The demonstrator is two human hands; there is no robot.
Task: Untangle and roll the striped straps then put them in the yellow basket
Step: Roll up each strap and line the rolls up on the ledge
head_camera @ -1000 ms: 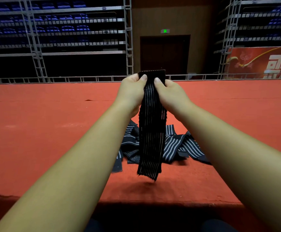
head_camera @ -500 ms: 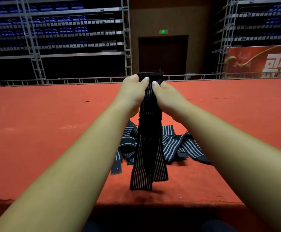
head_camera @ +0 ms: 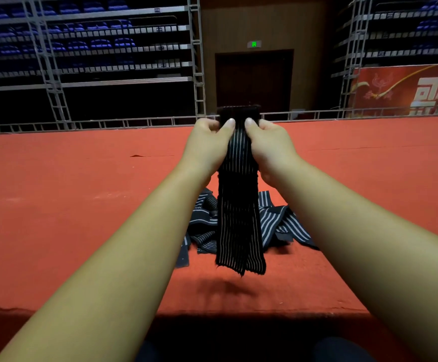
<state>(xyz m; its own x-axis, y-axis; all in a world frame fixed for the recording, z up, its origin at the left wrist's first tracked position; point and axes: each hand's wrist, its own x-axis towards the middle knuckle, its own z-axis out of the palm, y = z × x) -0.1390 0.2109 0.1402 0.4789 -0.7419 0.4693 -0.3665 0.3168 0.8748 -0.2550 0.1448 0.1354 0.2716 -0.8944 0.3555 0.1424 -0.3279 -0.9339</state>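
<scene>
Both hands up front, left hand [head_camera: 207, 146] and right hand [head_camera: 271, 147] each pinching the top of one strap [head_camera: 238, 218], thumbs on the near face. Strap hangs free so it can be rolled from the top. Remaining pile [head_camera: 278, 223] lies tangled on red mat [head_camera: 69, 192] beneath. Basket not visible.

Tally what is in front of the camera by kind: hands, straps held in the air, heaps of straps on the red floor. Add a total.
Hands: 2, the left hand and the right hand.
Straps in the air: 1, the held strap, pinched by both hands.
Heaps: 1, a heap of tangled straps on the red floor; its straps cannot be counted apart.
Total: 4.
</scene>
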